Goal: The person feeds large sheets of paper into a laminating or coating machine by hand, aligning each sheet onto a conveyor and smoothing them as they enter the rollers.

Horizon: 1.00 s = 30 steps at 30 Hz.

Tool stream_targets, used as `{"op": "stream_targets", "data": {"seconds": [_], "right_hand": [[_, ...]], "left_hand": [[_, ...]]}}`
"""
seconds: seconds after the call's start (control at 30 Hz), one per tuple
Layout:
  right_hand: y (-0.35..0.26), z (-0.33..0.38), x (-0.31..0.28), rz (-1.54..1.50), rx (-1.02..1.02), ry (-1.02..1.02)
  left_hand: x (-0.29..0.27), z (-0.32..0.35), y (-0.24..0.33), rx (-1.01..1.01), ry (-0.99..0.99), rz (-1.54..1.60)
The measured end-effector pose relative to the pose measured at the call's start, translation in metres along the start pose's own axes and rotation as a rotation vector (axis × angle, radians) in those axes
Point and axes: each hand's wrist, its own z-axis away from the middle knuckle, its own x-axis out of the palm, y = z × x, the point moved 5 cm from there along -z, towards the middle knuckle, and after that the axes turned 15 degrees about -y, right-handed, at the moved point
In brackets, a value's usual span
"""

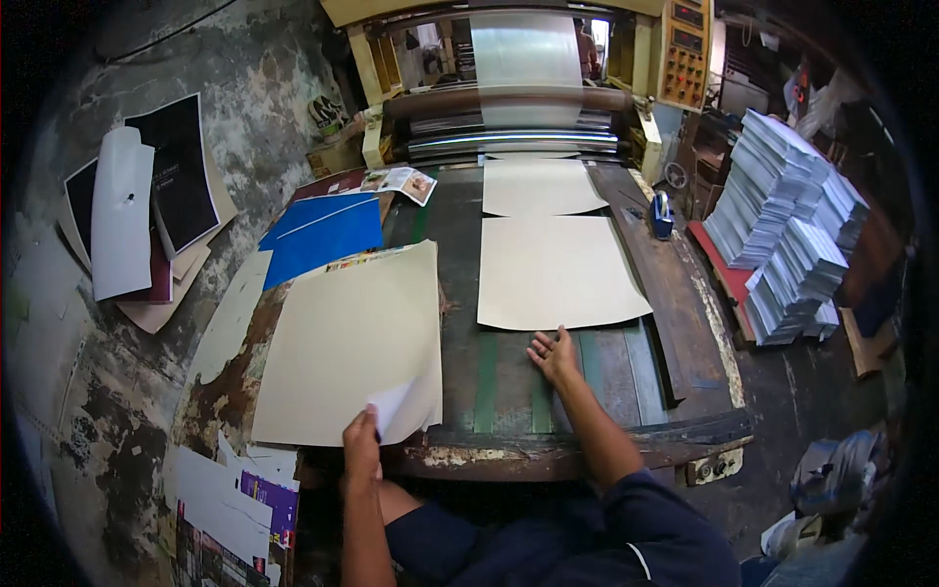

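My left hand [362,442] pinches the near right corner of the top sheet on a pile of large cream paper sheets [342,338]. That corner is curled up and shows a white underside. My right hand [555,358] is palm up with fingers apart and holds nothing. It lies just below the near edge of a cream sheet [558,272] flat on the machine's feed table [606,367]. Beyond that, a second cream sheet [540,186] reaches toward the metal rollers [509,143], where clear film [528,73] hangs down.
A dark guide bar [648,284] runs along the sheets' right side. Blue sheets [328,230] and a printed leaflet [401,182] lie at the far left. Tall paper stacks [773,196] stand at right, near a tape dispenser [662,215]. A control panel [683,54] is above.
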Motion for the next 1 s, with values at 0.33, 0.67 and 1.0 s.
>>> {"op": "stream_targets", "data": {"seconds": [0.33,0.67,1.0], "right_hand": [[-0.008,0.186,0.079,0.363,0.422,-0.872],[0.029,0.258,-0.011,0.231,0.452,-0.392],[0.027,0.218,-0.021,0.125,0.392,-0.299]], "left_hand": [[0.057,0.039,0.059,0.542,0.097,-0.397],[0.052,0.032,0.066,0.572,-0.103,-0.711],[0.028,0.013,0.031,0.363,-0.170,-0.486]]}}
